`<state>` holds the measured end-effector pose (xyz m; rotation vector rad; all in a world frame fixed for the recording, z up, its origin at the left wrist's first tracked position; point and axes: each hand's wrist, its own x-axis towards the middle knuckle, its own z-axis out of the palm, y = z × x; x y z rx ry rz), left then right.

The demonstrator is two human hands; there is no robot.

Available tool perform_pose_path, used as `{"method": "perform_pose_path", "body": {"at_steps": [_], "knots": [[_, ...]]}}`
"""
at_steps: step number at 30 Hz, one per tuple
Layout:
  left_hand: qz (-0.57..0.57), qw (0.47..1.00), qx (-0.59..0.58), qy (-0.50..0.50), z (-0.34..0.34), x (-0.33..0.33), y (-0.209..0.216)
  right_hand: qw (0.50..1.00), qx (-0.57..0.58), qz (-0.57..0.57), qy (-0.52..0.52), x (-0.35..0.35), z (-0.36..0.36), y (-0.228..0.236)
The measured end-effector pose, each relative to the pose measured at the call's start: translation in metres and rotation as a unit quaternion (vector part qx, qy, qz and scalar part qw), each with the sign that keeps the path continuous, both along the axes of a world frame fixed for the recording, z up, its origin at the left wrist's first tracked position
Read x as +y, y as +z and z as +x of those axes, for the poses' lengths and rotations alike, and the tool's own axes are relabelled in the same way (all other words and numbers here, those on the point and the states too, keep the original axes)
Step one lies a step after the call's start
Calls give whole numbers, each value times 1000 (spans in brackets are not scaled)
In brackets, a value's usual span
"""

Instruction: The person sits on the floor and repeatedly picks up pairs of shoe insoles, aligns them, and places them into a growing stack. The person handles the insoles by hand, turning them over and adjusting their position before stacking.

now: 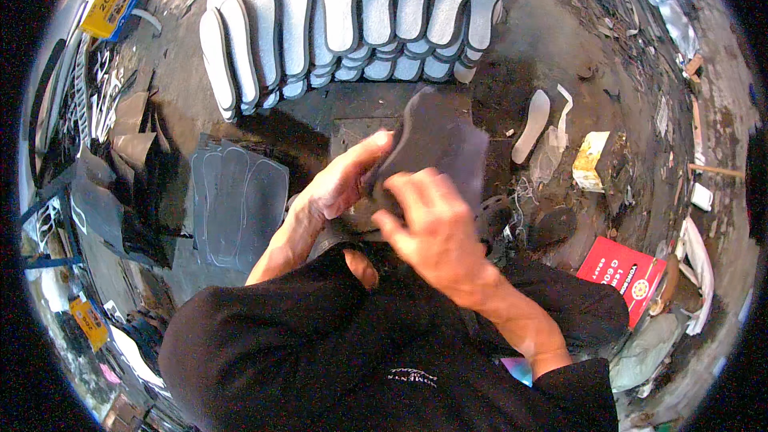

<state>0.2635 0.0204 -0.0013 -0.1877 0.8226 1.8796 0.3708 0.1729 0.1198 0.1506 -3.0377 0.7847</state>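
A dark grey sheet (444, 140), blurred by motion, is up in front of me at the middle of the view. A pale curved line runs along its left side. My left hand (348, 176) grips the sheet's left edge, fingers partly hidden behind it. Over the sheet's lower part is my right hand (432, 228), its fingers bent and the thumb pointing left; whatever is between them cannot be made out. Beyond the sheet stand rows of insoles (342, 4), white on top with dark edges, stacked in layers.
To the left lies a dark sheet marked with sole outlines (240, 200), near dark offcuts (132, 148). A single pale insole (530, 126) and a yellowish folded piece (590, 162) lie right. Farther out are a red packet (620, 276) and a yellow box (112, 4). Scraps litter the floor.
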Motion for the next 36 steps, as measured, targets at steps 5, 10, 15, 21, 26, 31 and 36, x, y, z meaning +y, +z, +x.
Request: {"method": "perform_pose_path", "body": {"at_steps": [5,10,15,21,26,31,36], "knots": [[-205,915,279,-209,-36,-17,-41,951,-107,-217,-192,60,-20,-74],[-214,747,573,-261,-88,8,-76,874,107,150,-449,268,7,-213],[-293,613,706,-199,-87,21,-71,878,-42,64,-473,290,27,-242],[-327,548,766,-78,-60,14,-71,877,-47,19,-479,275,13,-236],[-216,551,791,-155,18,33,-54,866,-45,41,-496,296,6,-248],[-258,501,807,-175,55,24,-94,825,-38,36,-563,295,-20,-234],[-245,674,672,-186,28,38,-46,770,152,-226,-577,339,10,-197]]}}
